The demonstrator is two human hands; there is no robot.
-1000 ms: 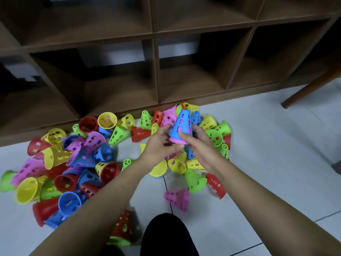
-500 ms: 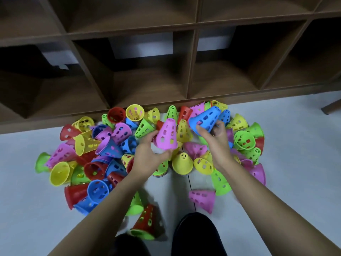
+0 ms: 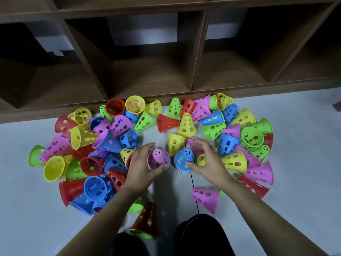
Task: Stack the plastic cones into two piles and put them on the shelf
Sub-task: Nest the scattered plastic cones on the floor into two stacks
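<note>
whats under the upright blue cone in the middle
The blue cone caps a short pile: a few nested rims, pinkish and purple, peek out beneath it, and yellow shows through its holes. How many cones are stacked inside is hidden by its wall.
</note>
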